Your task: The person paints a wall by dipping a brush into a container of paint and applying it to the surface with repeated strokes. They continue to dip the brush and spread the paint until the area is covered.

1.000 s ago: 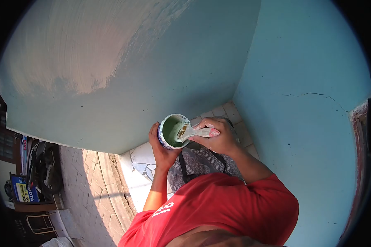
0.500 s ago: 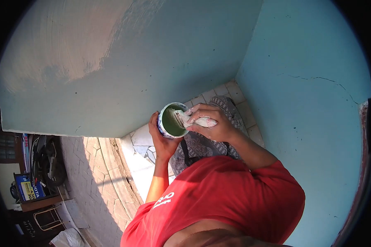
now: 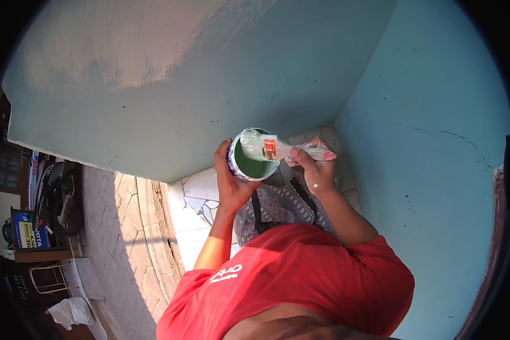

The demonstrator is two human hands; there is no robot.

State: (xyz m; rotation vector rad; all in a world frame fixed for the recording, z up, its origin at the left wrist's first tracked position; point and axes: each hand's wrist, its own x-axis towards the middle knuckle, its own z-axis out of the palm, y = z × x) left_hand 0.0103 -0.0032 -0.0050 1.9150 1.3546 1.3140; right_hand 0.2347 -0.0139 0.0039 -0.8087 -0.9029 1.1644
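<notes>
My left hand (image 3: 232,184) is wrapped round the left side of a small round tub (image 3: 239,171) with green paint (image 3: 259,168) inside. A wide paintbrush (image 3: 270,148) lies across the top of the tub, its pale, paint-coated bristles over the opening and near the far rim. Its whitish handle, red at the end, is in my right hand (image 3: 313,165), which has white paint spots on the fingers and the back.
A wall (image 3: 170,124) with a pale patch at its upper left meets a cracked blue wall (image 3: 425,187) on the right. Below are floor tiles (image 3: 201,184) and patterned cloth (image 3: 283,205). A parked motorcycle (image 3: 65,198) stands at the far left.
The brush has come up out of the tub and turned, so its bristles and red-marked ferrule now show. My right hand has moved right. The view has shifted slightly.
</notes>
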